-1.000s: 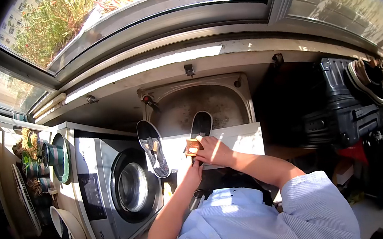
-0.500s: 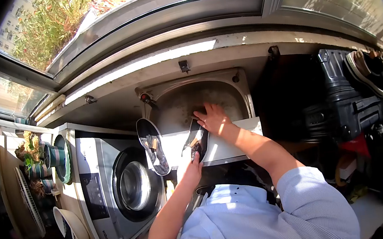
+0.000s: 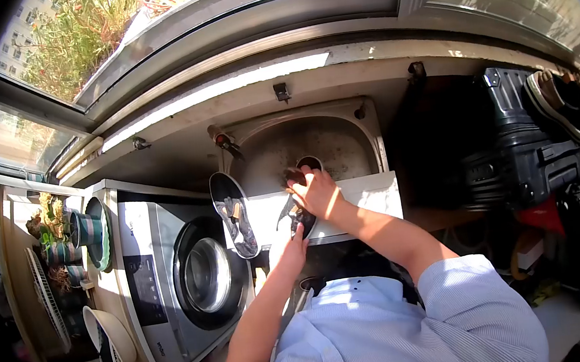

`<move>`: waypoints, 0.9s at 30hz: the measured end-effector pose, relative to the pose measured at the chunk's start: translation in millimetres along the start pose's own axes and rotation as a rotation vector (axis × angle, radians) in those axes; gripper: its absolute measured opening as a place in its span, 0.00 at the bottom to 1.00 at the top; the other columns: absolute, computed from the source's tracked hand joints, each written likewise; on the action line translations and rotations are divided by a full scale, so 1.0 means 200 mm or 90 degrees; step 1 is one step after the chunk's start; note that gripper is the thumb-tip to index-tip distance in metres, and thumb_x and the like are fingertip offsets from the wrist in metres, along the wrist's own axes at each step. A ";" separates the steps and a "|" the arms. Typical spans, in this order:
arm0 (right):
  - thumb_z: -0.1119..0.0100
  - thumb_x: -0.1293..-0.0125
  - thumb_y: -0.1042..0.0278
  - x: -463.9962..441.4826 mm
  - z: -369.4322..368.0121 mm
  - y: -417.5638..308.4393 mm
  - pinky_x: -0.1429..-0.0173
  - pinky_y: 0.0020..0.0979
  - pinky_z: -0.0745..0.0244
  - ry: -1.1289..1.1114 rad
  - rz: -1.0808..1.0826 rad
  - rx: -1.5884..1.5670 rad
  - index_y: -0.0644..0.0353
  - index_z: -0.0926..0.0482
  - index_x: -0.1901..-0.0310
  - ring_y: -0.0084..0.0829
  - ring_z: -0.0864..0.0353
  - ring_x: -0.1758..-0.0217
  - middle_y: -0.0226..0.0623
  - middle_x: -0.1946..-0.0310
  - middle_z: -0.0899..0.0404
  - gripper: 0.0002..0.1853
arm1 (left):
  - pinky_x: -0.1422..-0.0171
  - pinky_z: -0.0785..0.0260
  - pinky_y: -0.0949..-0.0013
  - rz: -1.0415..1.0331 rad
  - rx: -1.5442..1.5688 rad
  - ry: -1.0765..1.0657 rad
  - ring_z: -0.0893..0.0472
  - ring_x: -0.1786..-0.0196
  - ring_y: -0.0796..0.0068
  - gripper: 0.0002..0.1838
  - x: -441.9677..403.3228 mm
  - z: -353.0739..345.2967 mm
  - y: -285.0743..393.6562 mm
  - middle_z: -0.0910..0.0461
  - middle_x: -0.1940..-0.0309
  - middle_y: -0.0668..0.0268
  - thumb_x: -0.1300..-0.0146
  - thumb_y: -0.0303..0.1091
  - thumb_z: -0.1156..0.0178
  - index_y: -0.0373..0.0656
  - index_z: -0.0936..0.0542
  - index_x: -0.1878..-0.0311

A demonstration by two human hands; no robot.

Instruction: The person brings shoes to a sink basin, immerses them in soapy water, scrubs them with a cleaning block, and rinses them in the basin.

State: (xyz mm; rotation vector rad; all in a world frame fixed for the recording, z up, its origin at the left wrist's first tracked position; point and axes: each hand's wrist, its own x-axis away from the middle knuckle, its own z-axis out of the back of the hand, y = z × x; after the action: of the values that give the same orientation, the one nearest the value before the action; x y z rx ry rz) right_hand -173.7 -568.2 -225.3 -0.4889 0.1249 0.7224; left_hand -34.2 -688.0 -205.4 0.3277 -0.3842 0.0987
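A dark shoe lies across the white sink ledge, its front part reaching over the basin. Its heel end is gripped by my left hand, with the fingers wrapped round it. My right hand is on the front part of the same shoe, fingers curled over it and covering much of it. A second dark shoe with a pale rim and a tan patch inside rests on the ledge to the left, apart from both hands. Beyond my hands is the stained sink basin.
A tap stands at the sink's back left corner. To the left is a washing machine, with potted plants beyond it. A black suitcase and a sneaker are at the right. A windowsill runs behind the sink.
My right hand has shifted slightly down and its fingers have curled in on the shoe. A dark rounded shape now shows beyond its fingers. My left hand keeps hold of the heel end.
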 end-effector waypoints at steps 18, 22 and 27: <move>0.51 0.32 0.48 -0.11 -0.08 0.15 0.41 0.44 0.36 -0.060 -0.064 0.137 0.38 0.27 0.38 0.44 0.32 0.41 0.48 0.38 0.36 0.22 | 0.43 0.31 0.54 -0.002 0.058 0.037 0.25 0.44 0.47 0.21 0.13 0.01 -0.11 0.28 0.42 0.46 0.33 0.41 0.46 0.44 0.27 0.39; 0.46 0.35 0.52 0.02 -0.01 -0.03 0.48 0.38 0.29 -0.004 -0.033 0.105 0.41 0.24 0.44 0.42 0.26 0.50 0.47 0.43 0.31 0.18 | 0.42 0.33 0.57 0.273 0.379 0.033 0.23 0.48 0.48 0.23 0.15 0.06 -0.06 0.22 0.49 0.49 0.32 0.47 0.50 0.43 0.27 0.40; 0.40 0.39 0.52 0.32 -0.09 -0.25 0.49 0.41 0.29 -0.001 0.169 -0.055 0.41 0.21 0.47 0.43 0.27 0.49 0.47 0.47 0.30 0.19 | 0.44 0.31 0.58 0.150 0.377 0.089 0.23 0.49 0.50 0.21 0.17 -0.05 -0.15 0.22 0.51 0.50 0.31 0.45 0.50 0.42 0.27 0.42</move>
State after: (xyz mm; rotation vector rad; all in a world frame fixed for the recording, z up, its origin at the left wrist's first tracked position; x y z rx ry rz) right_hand -90.7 -570.3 -240.3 -0.5596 0.1599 0.9914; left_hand 5.3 -712.8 -209.9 0.8539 -0.2460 0.4687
